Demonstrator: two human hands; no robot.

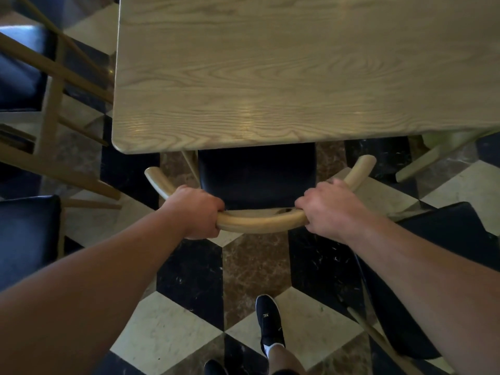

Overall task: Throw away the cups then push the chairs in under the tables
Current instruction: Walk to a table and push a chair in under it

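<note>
Chair [257, 185] with a curved wooden back rail, gripped at both ends of its middle stretch: left hand [196, 212] and right hand [327, 209] each have fingers wrapped tight around the rail. Its black seat sits partly under the wooden surface [297, 71] beyond, over checkered floor [249, 266].
</note>
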